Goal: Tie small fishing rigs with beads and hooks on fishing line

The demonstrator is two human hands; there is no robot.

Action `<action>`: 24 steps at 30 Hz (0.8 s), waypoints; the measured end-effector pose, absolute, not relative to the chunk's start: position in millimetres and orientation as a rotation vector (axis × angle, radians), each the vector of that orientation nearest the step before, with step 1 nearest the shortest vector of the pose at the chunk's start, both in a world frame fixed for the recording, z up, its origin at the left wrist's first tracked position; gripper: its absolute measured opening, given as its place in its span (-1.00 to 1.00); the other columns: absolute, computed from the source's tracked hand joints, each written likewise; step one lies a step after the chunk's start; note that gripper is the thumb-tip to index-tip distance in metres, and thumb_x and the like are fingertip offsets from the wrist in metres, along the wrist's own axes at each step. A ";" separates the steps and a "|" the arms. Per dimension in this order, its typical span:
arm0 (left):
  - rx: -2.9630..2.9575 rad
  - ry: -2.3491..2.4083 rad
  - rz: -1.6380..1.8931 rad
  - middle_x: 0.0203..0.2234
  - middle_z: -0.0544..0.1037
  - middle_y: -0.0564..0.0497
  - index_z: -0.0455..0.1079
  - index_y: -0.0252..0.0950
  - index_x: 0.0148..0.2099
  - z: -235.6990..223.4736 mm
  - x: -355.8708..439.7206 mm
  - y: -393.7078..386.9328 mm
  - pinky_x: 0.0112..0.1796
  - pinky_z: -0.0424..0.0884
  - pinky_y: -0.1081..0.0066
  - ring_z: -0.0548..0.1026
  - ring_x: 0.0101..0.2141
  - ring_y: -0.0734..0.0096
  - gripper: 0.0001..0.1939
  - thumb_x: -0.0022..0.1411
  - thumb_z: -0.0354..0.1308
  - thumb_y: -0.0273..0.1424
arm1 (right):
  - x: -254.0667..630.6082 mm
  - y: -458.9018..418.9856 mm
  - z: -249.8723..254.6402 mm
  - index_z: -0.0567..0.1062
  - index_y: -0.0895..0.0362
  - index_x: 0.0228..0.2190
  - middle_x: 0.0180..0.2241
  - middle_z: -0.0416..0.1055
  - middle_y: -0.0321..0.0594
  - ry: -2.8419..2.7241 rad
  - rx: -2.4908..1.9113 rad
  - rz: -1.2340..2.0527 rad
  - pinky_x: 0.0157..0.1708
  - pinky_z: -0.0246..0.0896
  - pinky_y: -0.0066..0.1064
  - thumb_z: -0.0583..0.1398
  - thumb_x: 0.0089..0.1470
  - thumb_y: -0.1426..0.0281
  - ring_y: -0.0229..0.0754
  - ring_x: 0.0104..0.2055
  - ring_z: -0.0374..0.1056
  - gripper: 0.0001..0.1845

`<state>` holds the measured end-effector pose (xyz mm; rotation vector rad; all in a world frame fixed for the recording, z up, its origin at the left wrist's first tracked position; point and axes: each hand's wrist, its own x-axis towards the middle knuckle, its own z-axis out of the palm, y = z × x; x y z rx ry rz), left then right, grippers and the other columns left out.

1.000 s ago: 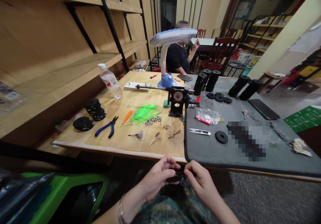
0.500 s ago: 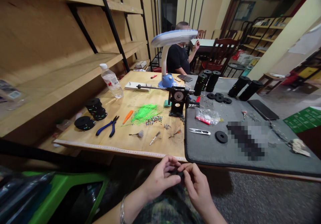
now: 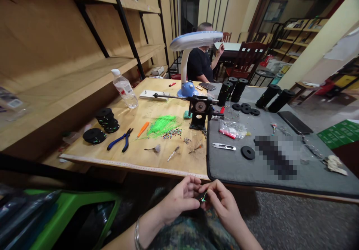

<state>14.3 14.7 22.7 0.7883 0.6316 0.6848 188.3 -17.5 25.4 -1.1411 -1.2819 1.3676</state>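
Below the table's front edge, my left hand (image 3: 181, 197) curls round a small dark round spool, black foam like those on the table; my fingers mostly hide it. Small green and orange bits (image 3: 203, 197) show between my hands, at the spool. My right hand (image 3: 221, 201) is closed, thumb and forefinger pinched beside these bits; what lies in the pinch is too small to make out. On the grey mat (image 3: 232, 171) ahead lie a black foam ring (image 3: 248, 153) and silver thread snips (image 3: 223, 146).
A black winding device (image 3: 198, 111) stands mid-table before a blue-and-white lamp (image 3: 187, 89). Blue-handled pliers (image 3: 120, 139), green strands (image 3: 162, 126), beads (image 3: 172, 133) and brushes lie on the wood. Black spools (image 3: 94, 136) stack at left, more at back right. A person (image 3: 199, 65) sits beyond.
A second ago the black spool's flat side showed in my left hand, with my right hand slightly apart. My hands have since come together, and green and orange bits now show between them.
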 end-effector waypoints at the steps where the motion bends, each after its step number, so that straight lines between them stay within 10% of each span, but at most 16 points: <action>1: 0.777 0.612 0.687 -0.20 0.47 -0.05 0.30 -0.26 -0.08 19.8 14.2 15.1 -0.16 0.33 0.30 0.46 -0.17 0.27 -0.50 -0.11 0.35 -0.51 | 187.5 -18.3 24.8 0.32 0.11 -0.43 -0.28 0.48 -0.13 -1.284 -1.139 1.355 -0.53 0.36 -0.43 0.09 0.23 0.18 -0.29 -0.55 0.38 -0.71; 24: 0.761 0.696 0.696 -0.16 0.44 -0.06 0.33 -0.26 -0.05 28.6 19.3 15.5 -0.11 0.23 0.32 0.36 -0.05 0.22 -0.52 -0.08 0.29 -0.54 | 185.9 -25.2 20.1 0.33 0.06 -0.37 -0.31 0.44 -0.18 -1.638 -1.191 0.882 -0.36 0.33 -0.43 0.04 0.23 0.45 -0.18 -0.34 0.41 -0.87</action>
